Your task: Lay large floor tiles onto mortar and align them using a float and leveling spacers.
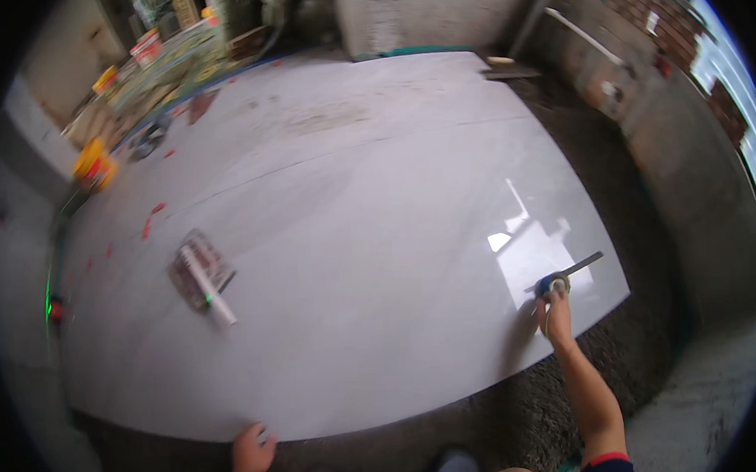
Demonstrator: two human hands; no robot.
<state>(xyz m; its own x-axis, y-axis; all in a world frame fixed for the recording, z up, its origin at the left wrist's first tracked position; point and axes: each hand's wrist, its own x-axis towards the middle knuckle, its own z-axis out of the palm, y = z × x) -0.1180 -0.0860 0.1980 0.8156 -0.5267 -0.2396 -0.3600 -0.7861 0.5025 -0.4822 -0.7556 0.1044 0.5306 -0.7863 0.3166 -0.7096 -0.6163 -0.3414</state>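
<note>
Large pale, glossy floor tiles spread out before me, with thin joint lines between them. At the near right, my right hand is closed around a round blue-and-grey tool with a flat dark bar sticking out to the right. It is held over the tiles; motion blur hides its exact kind. My left hand is at the tiles' near edge with its fingers curled, and a small greyish bit shows at the fingertips. Left of centre lies a blurred, dirty trowel-like tool with a long pale handle.
Dark rough mortar borders the tiles on the right and near sides. My shoes are at the near edge. Yellow buckets, red bits and a small red device by a green light line are at left. Bare walls enclose the room.
</note>
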